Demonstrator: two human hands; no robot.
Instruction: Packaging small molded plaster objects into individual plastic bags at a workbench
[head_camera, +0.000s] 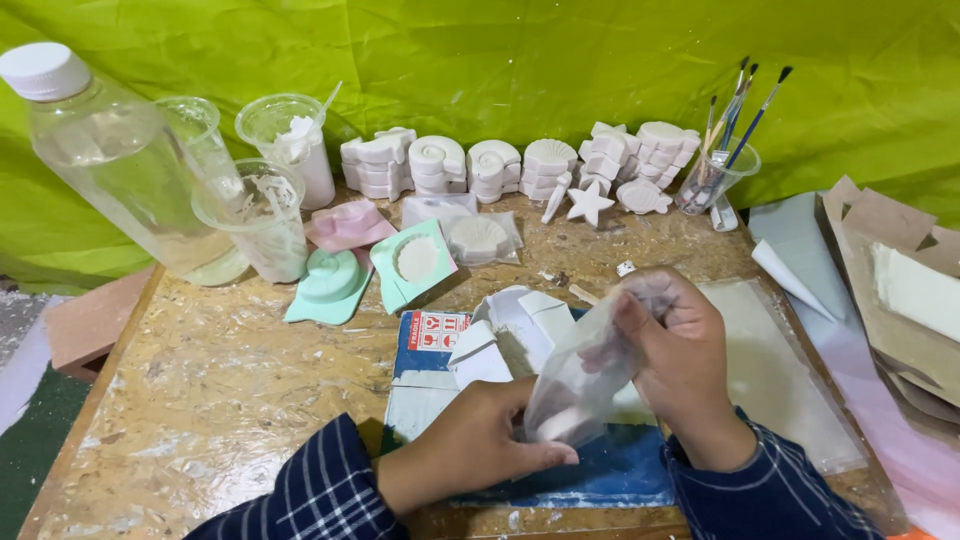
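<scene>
While the left hand (470, 450) grips the clear bag (585, 370) at its base, the right hand (680, 365) pinches its upper end, bag tilted up-right over the worktop (220, 400).

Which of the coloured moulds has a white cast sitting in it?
The mint-green square mould, right of the green shell mould; a round white cast fills it. The pink mould looks empty.

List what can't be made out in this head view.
- Contents of the clear plastic bag: blurred by the film and covered by the right hand and left hand.
- Brown paper sheets: cut off by the right edge.
- Clear bottle: partly cut off at the left edge.
- Paintbrushes: tips too small to tell apart.
</scene>
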